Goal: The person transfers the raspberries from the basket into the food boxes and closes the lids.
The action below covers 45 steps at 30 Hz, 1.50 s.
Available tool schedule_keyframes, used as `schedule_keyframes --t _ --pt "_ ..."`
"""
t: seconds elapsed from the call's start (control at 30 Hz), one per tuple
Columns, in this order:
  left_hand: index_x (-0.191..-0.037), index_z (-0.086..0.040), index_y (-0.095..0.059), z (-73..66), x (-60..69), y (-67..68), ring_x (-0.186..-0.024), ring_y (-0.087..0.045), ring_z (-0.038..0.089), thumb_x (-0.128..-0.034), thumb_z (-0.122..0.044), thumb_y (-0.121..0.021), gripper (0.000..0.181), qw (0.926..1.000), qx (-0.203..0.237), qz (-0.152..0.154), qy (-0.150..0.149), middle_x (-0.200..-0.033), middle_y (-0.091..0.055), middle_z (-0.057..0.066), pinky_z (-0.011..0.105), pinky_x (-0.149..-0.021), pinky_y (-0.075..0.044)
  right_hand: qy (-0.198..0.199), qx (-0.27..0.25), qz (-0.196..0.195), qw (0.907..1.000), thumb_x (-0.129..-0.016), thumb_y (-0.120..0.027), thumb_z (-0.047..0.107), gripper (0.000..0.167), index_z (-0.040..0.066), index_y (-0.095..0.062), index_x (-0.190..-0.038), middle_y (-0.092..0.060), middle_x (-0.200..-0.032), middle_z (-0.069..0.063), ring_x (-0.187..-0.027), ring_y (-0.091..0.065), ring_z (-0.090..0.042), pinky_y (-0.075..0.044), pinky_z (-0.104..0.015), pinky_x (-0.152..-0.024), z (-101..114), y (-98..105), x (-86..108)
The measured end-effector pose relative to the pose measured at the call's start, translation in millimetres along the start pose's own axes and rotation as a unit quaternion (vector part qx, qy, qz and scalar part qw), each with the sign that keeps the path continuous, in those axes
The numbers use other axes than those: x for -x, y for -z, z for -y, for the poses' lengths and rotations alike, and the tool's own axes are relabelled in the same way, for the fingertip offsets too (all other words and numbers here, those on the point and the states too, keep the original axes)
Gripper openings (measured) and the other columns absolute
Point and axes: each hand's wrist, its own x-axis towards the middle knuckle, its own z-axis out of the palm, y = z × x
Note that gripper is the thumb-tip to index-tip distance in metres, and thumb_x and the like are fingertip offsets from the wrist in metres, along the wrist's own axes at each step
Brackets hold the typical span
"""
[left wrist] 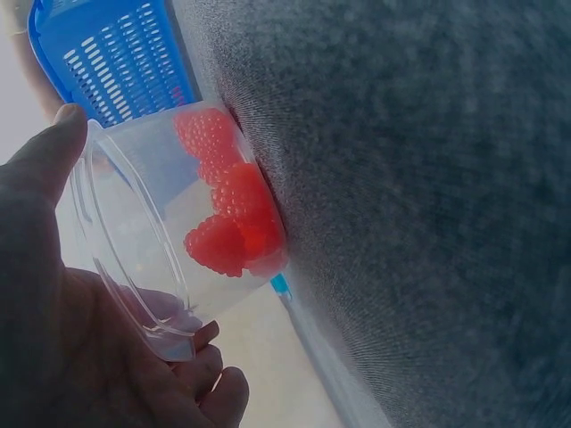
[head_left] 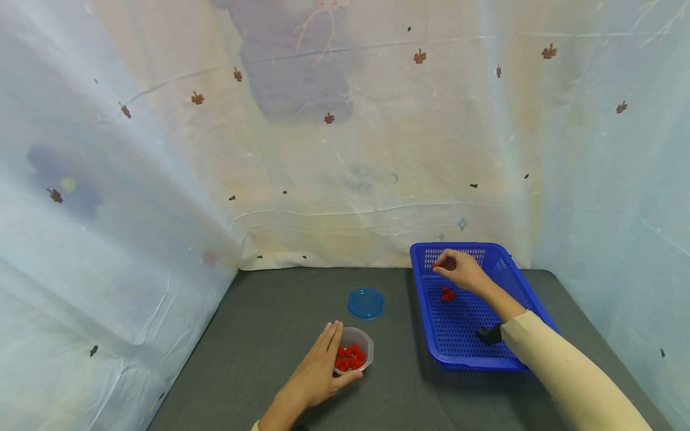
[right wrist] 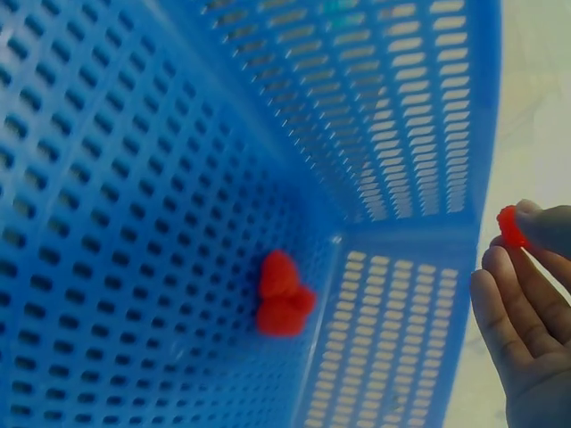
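A clear tub (head_left: 368,342) with several red raspberries (head_left: 351,357) stands on the dark table. My left hand (head_left: 318,371) holds it at the rim, thumb on one side and fingers on the other; the left wrist view shows the raspberries (left wrist: 241,201) through its wall. Above the far part of the blue basket (head_left: 439,356), my right hand (head_left: 462,272) pinches one raspberry (right wrist: 511,226) between thumb and fingertip. On the basket's floor lies a small cluster of raspberries (right wrist: 280,299), below the right hand in the head view.
A round blue lid (head_left: 365,304) lies on the table (head_left: 259,335) behind the tub. The black strap of the wrist camera (head_left: 489,334) shows at the right wrist, over the basket. A patterned cloth (head_left: 345,149) hangs behind and beside the table.
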Motion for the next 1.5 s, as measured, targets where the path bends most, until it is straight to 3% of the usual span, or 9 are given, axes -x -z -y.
schedule_keyframes --t 0.63,0.87,1.17,1.3,1.5 --pt "-0.174 -0.010 -0.015 -0.7 -0.6 0.9 -0.165 -0.017 0.036 -0.0948 -0.079 -0.060 0.114 1.0000 0.002 0.002 0.000 -0.179 -0.018 0.015 0.062 -0.127 -0.030 0.063 -0.040 -0.002 0.9972 -0.101 -0.078 0.014 0.008 0.009 -0.075 -0.107 -0.077 -0.102 -0.006 -0.090 -0.073 -0.021 -0.062 -0.033 -0.081 64.1 -3.6 11.3" --pt "-0.174 -0.010 -0.016 -0.8 -0.6 1.2 -0.165 -0.018 0.036 -0.0948 -0.079 -0.061 0.114 1.0000 0.001 0.000 -0.002 -0.179 -0.018 0.015 0.062 -0.127 -0.030 0.096 -0.056 0.005 0.9938 -0.100 -0.079 0.014 0.009 0.013 -0.075 -0.108 -0.076 -0.101 -0.001 -0.091 -0.073 -0.017 -0.064 -0.045 -0.087 80.8 -11.7 16.4" --pt "-0.173 -0.009 -0.017 0.3 -0.7 -1.5 -0.165 -0.018 0.036 -0.0948 -0.075 -0.065 0.113 1.0000 0.005 0.002 0.006 -0.178 -0.019 0.015 0.062 -0.127 -0.030 0.116 -0.082 0.031 0.9894 -0.100 -0.079 0.014 0.008 0.013 -0.075 -0.108 -0.077 -0.102 0.000 -0.093 -0.074 -0.022 -0.064 -0.035 -0.085 96.9 -23.9 25.4" --pt "-0.173 -0.010 -0.017 0.6 -1.8 -2.4 -0.165 -0.017 0.035 -0.0943 -0.076 -0.065 0.114 0.9999 0.005 0.007 0.014 -0.179 -0.018 0.013 0.061 -0.128 -0.029 0.114 -0.091 0.042 0.9883 -0.099 -0.080 0.014 0.009 0.013 -0.076 -0.107 -0.076 -0.101 0.001 -0.092 -0.073 -0.018 -0.063 -0.028 -0.084 106.3 -28.3 29.0" --pt "-0.173 -0.010 -0.016 1.1 -3.4 -2.5 -0.165 -0.017 0.035 -0.0938 -0.079 -0.062 0.115 0.9998 0.000 0.008 0.017 -0.179 -0.018 0.013 0.062 -0.128 -0.030 0.142 -0.102 0.064 0.9825 -0.099 -0.080 0.014 0.009 0.012 -0.075 -0.107 -0.074 -0.100 0.002 -0.090 -0.072 -0.015 -0.063 -0.028 -0.083 119.5 -37.9 34.8"
